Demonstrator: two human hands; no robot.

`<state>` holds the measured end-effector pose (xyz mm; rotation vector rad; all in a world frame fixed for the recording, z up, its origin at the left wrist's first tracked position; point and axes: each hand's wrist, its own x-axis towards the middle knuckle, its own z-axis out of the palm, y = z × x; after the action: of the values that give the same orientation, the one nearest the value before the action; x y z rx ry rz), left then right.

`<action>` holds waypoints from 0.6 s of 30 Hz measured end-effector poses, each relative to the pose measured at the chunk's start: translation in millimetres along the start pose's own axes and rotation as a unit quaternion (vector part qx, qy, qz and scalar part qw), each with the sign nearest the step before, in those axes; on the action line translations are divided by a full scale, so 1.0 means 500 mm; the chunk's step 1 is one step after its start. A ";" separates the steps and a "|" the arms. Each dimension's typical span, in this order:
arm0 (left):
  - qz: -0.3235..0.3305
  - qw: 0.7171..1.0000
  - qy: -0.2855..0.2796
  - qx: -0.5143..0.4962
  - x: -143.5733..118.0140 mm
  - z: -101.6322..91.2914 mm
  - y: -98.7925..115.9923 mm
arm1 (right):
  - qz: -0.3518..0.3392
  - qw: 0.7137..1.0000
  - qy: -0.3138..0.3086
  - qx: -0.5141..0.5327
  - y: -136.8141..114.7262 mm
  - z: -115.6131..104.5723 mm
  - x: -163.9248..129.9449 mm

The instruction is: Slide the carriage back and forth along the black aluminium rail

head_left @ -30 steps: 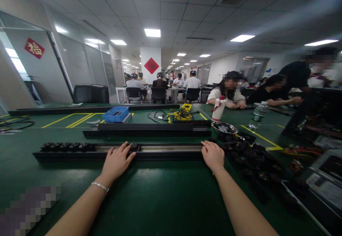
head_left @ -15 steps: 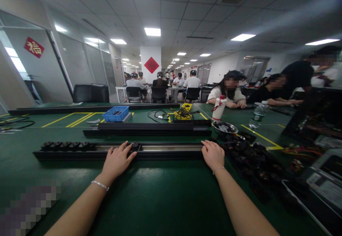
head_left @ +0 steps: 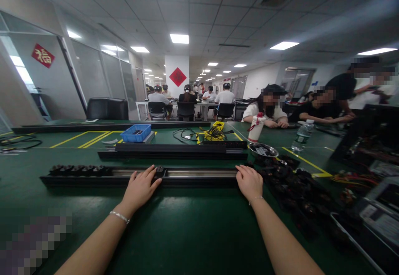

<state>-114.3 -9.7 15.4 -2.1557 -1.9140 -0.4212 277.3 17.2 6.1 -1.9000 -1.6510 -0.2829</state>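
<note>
A long black rail (head_left: 199, 181) with a metallic strip in its channel lies across the table in front of me. My left hand (head_left: 141, 187) is at the rail's middle, thumb and fingers closed around a small black block (head_left: 160, 170) seated in the channel. The far side of that grip is hidden. At the rail's right end, my right hand (head_left: 250, 182) is closed over it, fingers bent across the top edge. Several similar black blocks (head_left: 77, 170) sit in a row at the rail's left end.
Behind the rail lies another black rail (head_left: 174, 154), then a blue bin (head_left: 136, 133). Loose black parts (head_left: 296, 187) are heaped at right, beside a metal bowl (head_left: 263, 150), a white cup (head_left: 256, 128) and a water bottle (head_left: 303, 136). People sit across the table.
My left hand has shifted slightly right along the rail, its fingers drawing closer together at the block. My right hand stays at the rail's end. The whole view shifts slightly.
</note>
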 end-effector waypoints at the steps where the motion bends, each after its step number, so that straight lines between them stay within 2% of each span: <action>1: -0.002 1.000 0.000 0.001 0.000 -0.002 0.002 | 0.001 1.000 -0.001 0.001 0.000 0.000 0.000; 18: -0.017 1.000 -0.014 -0.001 0.001 -0.009 0.011 | 0.000 1.000 -0.010 -0.002 0.002 -0.001 0.002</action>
<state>-109.2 -11.2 19.9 -2.1439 -1.9692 -0.4002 278.3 17.8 6.6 -1.9107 -1.6646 -0.2688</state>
